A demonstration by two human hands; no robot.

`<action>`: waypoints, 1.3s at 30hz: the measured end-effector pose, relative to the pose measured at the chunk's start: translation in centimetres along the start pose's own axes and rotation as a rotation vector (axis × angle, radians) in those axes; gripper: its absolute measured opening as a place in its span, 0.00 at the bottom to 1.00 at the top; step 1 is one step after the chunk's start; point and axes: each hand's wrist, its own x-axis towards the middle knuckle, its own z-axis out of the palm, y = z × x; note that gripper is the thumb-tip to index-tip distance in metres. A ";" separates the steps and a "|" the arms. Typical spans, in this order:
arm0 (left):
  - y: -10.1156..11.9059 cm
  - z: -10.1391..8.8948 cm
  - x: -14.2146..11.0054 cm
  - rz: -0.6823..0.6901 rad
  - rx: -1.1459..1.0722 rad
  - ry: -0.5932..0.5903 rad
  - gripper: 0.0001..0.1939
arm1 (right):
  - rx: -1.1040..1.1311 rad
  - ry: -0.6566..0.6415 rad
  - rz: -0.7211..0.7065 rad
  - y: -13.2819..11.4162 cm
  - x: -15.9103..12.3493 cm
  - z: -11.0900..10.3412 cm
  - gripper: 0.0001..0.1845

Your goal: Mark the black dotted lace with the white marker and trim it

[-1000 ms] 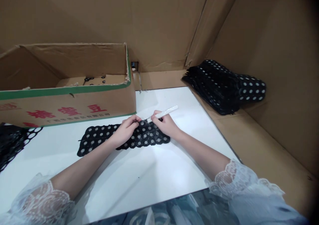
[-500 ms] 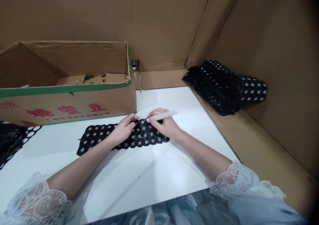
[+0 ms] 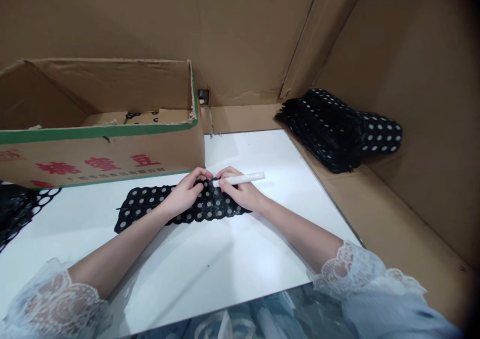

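A black strip with rows of pale round dots [image 3: 204, 210] lies flat on the white tabletop, stretched sideways beneath both hands. My left hand [image 3: 185, 195] is closed at the strip's far edge, thumb and fingertips pinching the black material. Close beside it, my right hand [image 3: 243, 193] grips a slim white pen-like tool [image 3: 246, 178]. The tool's back end points right, and its front end reaches the strip's far edge between the two hands. Exactly what the tip touches is too small to make out.
An open cardboard box [image 3: 112, 151] with a green rim and red lettering stands at the back left, small black scraps inside. A pile of black dotted strips [image 3: 337, 129] leans at the right. Black ring-patterned material [image 3: 18, 211] lies at the left edge. Cardboard walls [image 3: 255, 39] enclose the table.
My right hand and the white tool have moved slightly left, nearer my left hand. The tool now lies flatter. My left hand has barely moved on the strip.
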 end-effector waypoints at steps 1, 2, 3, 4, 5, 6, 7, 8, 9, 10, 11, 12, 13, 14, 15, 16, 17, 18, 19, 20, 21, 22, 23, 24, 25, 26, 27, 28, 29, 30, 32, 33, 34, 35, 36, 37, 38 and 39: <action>-0.1 0.1 0.0 -0.004 -0.027 0.020 0.13 | -0.063 0.013 0.005 0.1 0.0 0.2 0.12; -0.2 0.2 0.0 -0.012 -0.051 0.044 0.13 | -0.122 0.025 0.008 0.2 0.0 0.3 0.11; -0.3 0.3 0.0 -0.020 -0.071 0.069 0.13 | -0.168 0.038 0.007 0.3 0.0 0.5 0.10; -0.3 0.4 0.0 -0.029 -0.089 0.089 0.13 | -0.195 0.054 0.004 0.3 0.0 0.6 0.10; -0.4 0.5 0.0 -0.035 -0.102 0.106 0.13 | -0.202 0.068 0.004 0.4 0.1 0.6 0.10; -0.4 0.6 -0.1 -0.039 -0.110 0.119 0.13 | -0.194 0.077 0.007 0.4 0.1 0.7 0.11; -0.5 0.6 -0.1 -0.040 -0.114 0.129 0.14 | -0.186 0.084 0.013 0.3 0.1 0.7 0.11; -0.5 0.6 0.0 -0.042 -0.114 0.137 0.14 | -0.184 0.087 0.020 0.3 0.1 0.7 0.12; -0.5 0.6 0.0 -0.043 -0.112 0.142 0.14 | -0.193 0.090 0.027 0.2 0.1 0.7 0.12; -0.5 0.6 0.0 -0.045 -0.107 0.142 0.13 | -0.209 0.091 0.032 0.0 0.1 0.7 0.12; -0.5 0.6 0.0 -0.048 -0.099 0.139 0.13 | -0.227 0.091 0.036 -0.1 0.1 0.8 0.11; -0.5 0.6 0.0 -0.048 -0.085 0.134 0.13 | -0.242 0.090 0.042 -0.1 0.1 0.8 0.11; -0.5 0.6 -0.1 -0.045 -0.063 0.132 0.13 | -0.252 0.085 0.048 -0.2 0.1 0.8 0.11; -0.4 0.6 -0.1 -0.038 -0.030 0.134 0.12 | -0.258 0.079 0.054 -0.2 0.1 0.8 0.12; -0.4 0.6 -0.2 -0.028 0.018 0.139 0.12 | -0.266 0.070 0.059 -0.2 0.1 0.8 0.12; -0.3 0.6 -0.3 -0.017 0.077 0.146 0.12 | -0.278 0.062 0.062 -0.2 0.1 0.9 0.12; -0.1 0.7 -0.4 -0.006 0.142 0.155 0.12 | -0.297 0.056 0.063 -0.1 0.1 0.9 0.12; 0.1 0.7 -0.5 0.002 0.206 0.163 0.11 | -0.322 0.050 0.059 0.0 0.1 1.0 0.13; 0.3 0.7 -0.6 0.006 0.260 0.167 0.11 | -0.352 0.044 0.055 0.1 0.1 1.1 0.13; 0.5 0.7 -0.7 0.008 0.298 0.167 0.11 | -0.383 0.042 0.053 0.2 0.1 1.2 0.13; 0.7 0.8 -0.8 0.008 0.320 0.161 0.11 | -0.413 0.045 0.051 0.3 0.1 1.4 0.13; 0.9 0.8 -0.8 0.008 0.330 0.155 0.11 | -0.438 0.049 0.051 0.3 0.1 1.6 0.13; 1.0 0.8 -0.8 0.008 0.335 0.149 0.11 | -0.456 0.057 0.052 0.3 0.1 1.7 0.12; 1.0 0.8 -0.9 0.008 0.339 0.147 0.11 | -0.466 0.069 0.055 0.3 0.2 1.8 0.12; 1.0 0.9 -0.9 0.008 0.346 0.151 0.12 | -0.464 0.084 0.061 0.2 0.2 1.8 0.12; 0.9 0.9 -0.8 0.009 0.353 0.158 0.12 | -0.445 0.094 0.070 0.1 0.2 1.8 0.12; 0.9 0.9 -0.8 0.009 0.360 0.163 0.12 | -0.408 0.094 0.079 0.1 0.3 1.7 0.13; 0.8 0.9 -0.8 0.009 0.365 0.167 0.12 | -0.356 0.089 0.092 0.0 0.4 1.5 0.13; 0.7 0.9 -0.8 0.012 0.370 0.165 0.12 | -0.297 0.080 0.108 0.0 0.5 1.2 0.14; 0.6 0.8 -0.8 0.017 0.376 0.155 0.11 | -0.238 0.065 0.123 0.0 0.5 1.0 0.14; 0.5 0.7 -0.7 0.030 0.396 0.115 0.10 | -0.137 0.037 0.151 -0.1 0.7 0.4 0.14; 0.5 0.5 -0.6 0.037 0.409 0.089 0.09 | -0.099 0.026 0.162 -0.1 0.8 0.1 0.13; 0.5 0.4 -0.6 0.044 0.419 0.064 0.09 | -0.064 0.013 0.168 -0.1 0.8 -0.1 0.13; 0.6 0.2 -0.5 0.048 0.426 0.040 0.08 | -0.031 -0.006 0.169 -0.1 0.8 -0.3 0.13; 0.6 0.1 -0.5 0.052 0.430 0.020 0.06 | -0.002 -0.025 0.168 -0.1 0.8 -0.4 0.13; 0.7 -0.1 -0.4 0.054 0.431 0.006 0.05 | 0.016 -0.040 0.166 -0.1 0.8 -0.5 0.13; 0.8 -0.2 -0.4 0.056 0.431 -0.007 0.04 | 0.020 -0.048 0.160 -0.1 0.8 -0.5 0.13; 0.8 -0.3 -0.3 0.059 0.432 -0.018 0.03 | 0.009 -0.047 0.149 0.0 0.8 -0.5 0.13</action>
